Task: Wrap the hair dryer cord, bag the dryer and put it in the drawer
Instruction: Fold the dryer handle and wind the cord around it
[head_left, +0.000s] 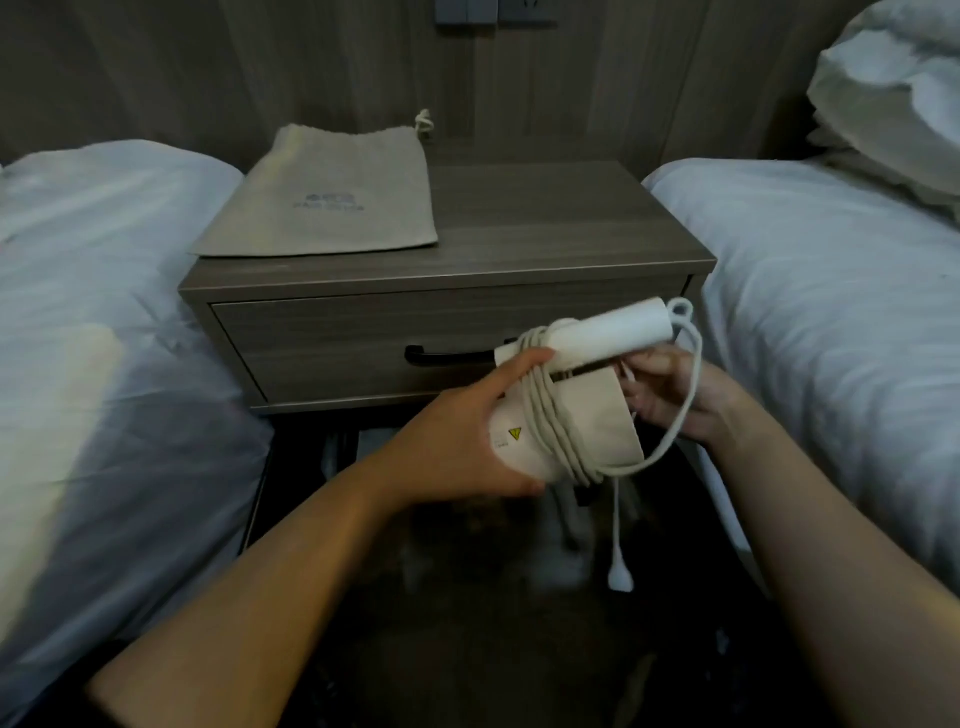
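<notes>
Item 1: hair dryer, cream, folded. I held it in front of the nightstand, at about 4 o'clock from the drawer handle. My left hand was closed around the body, thumb on top, fingers beneath, so the dryer stayed steady as a spool.

Item 2: cord. Several turns lay around the dryer's body, side by side. One loose loop ran out toward 3 o'clock and back past the handle end; my right hand was partly curled around that loop, feeding it. How tightly those fingers pinched I could not tell. The plug hung free at 6 o'clock below the dryer, so by my judgement the wrapping was well along but not finished.

Item 3: drawstring bag, beige, flat and empty-looking, lying on the nightstand top at 10 o'clock from the dryer, mouth toward the wall. It lay within reach for the bagging step.

Item 4: drawer, shut, not yet opened for storage.

Item 5: two beds with white linen, one at 9 o'clock and one at 3 o'clock of the nightstand.
</notes>
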